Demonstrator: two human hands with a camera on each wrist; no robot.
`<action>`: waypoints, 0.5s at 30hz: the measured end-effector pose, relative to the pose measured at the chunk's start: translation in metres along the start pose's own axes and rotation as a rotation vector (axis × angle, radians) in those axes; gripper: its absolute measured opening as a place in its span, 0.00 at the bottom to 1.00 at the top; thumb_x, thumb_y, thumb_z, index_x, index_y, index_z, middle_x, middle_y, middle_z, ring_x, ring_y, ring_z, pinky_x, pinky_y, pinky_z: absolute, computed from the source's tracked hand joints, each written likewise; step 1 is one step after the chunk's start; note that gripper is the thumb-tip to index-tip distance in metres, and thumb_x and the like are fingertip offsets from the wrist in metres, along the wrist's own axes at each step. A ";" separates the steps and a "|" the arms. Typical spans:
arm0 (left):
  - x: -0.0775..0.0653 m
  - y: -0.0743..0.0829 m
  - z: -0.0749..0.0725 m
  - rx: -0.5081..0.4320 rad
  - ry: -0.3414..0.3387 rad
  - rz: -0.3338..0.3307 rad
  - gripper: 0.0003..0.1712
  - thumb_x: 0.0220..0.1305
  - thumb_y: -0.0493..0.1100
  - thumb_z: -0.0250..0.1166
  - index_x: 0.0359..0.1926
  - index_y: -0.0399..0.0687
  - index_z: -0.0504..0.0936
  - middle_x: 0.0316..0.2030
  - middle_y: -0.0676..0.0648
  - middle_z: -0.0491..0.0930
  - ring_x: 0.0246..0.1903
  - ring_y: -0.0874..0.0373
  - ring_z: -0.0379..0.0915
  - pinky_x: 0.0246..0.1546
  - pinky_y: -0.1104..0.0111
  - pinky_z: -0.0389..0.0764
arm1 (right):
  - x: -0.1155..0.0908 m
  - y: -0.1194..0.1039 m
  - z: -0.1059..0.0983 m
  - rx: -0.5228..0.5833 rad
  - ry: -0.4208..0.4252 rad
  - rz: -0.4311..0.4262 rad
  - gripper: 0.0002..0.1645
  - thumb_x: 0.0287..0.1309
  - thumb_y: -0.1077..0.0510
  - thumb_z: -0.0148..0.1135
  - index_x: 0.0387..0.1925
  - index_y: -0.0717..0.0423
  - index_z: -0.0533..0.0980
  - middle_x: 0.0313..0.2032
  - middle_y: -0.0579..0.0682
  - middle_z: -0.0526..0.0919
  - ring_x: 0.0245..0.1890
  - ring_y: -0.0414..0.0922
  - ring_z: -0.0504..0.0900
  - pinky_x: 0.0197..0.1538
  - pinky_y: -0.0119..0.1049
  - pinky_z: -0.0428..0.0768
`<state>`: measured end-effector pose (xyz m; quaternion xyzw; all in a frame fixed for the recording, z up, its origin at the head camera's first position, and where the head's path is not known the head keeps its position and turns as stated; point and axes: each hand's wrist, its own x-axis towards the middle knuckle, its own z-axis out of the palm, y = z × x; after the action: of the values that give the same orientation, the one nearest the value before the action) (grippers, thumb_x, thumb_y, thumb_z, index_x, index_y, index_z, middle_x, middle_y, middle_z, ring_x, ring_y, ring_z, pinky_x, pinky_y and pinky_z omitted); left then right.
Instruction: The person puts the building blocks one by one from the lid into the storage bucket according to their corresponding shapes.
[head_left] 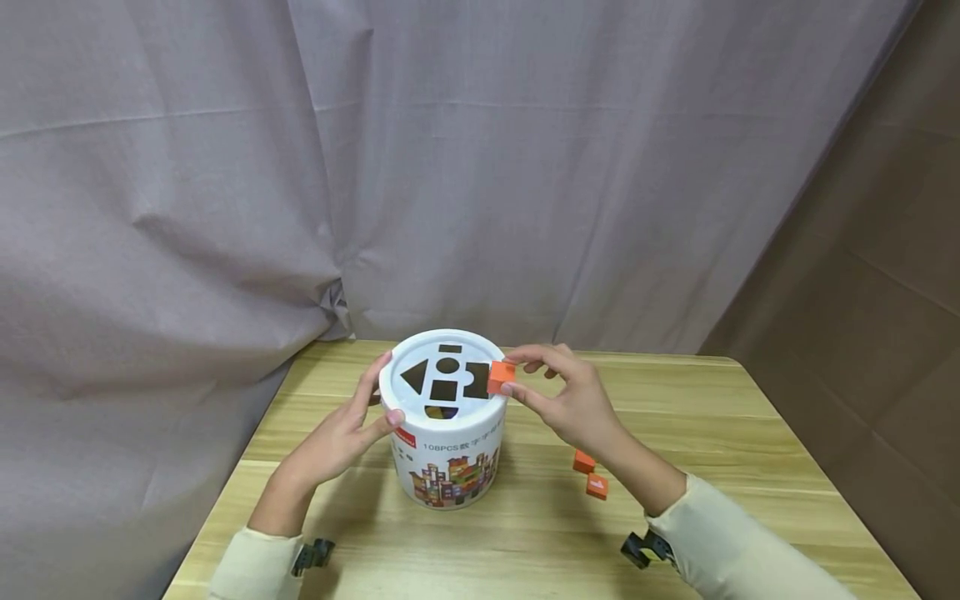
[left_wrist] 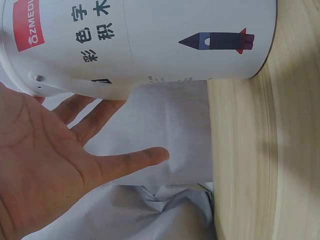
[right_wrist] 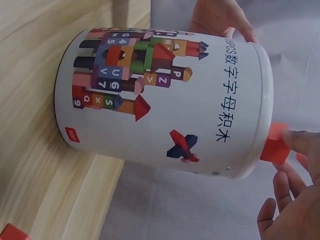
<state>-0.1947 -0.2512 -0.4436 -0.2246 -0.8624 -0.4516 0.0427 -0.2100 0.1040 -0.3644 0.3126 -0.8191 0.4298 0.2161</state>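
A white lidded bucket (head_left: 447, 450) of toy blocks stands upright on the table, its lid (head_left: 420, 403) cut with several shaped holes. My left hand (head_left: 337, 438) rests on the left side of its rim with thumb and fingers spread; in the left wrist view the little finger points straight, away from the bucket. Between thumb and fingers my right hand (head_left: 579, 402) pinches an orange block (head_left: 501, 377) at the lid's right edge, beside the notched hole. The right wrist view shows this orange block (right_wrist: 275, 143) against the rim, its far side hidden by fingers.
Two more orange blocks (head_left: 597, 487) lie on the wooden table (head_left: 517, 550), right of the bucket and below the right forearm. A grey curtain (head_left: 480, 183) hangs behind the table's back edge. Dark wrist devices (head_left: 647, 550) are worn at both cuffs.
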 end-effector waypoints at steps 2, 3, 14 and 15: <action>0.000 0.000 0.000 -0.003 -0.002 -0.004 0.52 0.83 0.59 0.64 0.89 0.82 0.37 0.82 0.38 0.66 0.74 0.33 0.72 0.67 0.24 0.74 | 0.001 -0.001 0.003 0.013 -0.003 0.007 0.24 0.56 0.62 0.86 0.55 0.48 0.90 0.52 0.45 0.94 0.47 0.46 0.84 0.51 0.43 0.79; 0.000 0.000 0.000 -0.004 -0.001 -0.004 0.52 0.83 0.59 0.64 0.89 0.82 0.37 0.82 0.39 0.66 0.74 0.33 0.72 0.67 0.24 0.75 | 0.002 -0.001 0.004 0.014 -0.003 0.006 0.24 0.57 0.62 0.86 0.55 0.48 0.90 0.52 0.45 0.94 0.47 0.47 0.84 0.51 0.43 0.79; 0.000 0.001 0.001 -0.011 -0.001 0.011 0.53 0.83 0.57 0.64 0.90 0.80 0.37 0.82 0.39 0.67 0.75 0.32 0.71 0.68 0.23 0.72 | 0.011 -0.003 0.021 0.021 0.009 -0.011 0.24 0.54 0.63 0.87 0.53 0.51 0.90 0.46 0.48 0.95 0.43 0.48 0.81 0.50 0.42 0.78; 0.000 0.001 0.001 -0.010 -0.001 0.011 0.53 0.83 0.57 0.64 0.90 0.81 0.37 0.82 0.39 0.66 0.75 0.32 0.72 0.68 0.23 0.73 | 0.012 -0.004 0.023 0.023 0.008 -0.010 0.24 0.54 0.63 0.87 0.53 0.52 0.90 0.46 0.48 0.95 0.42 0.47 0.80 0.49 0.41 0.77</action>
<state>-0.1938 -0.2498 -0.4436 -0.2297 -0.8588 -0.4558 0.0438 -0.2178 0.0792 -0.3668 0.3174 -0.8116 0.4393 0.2182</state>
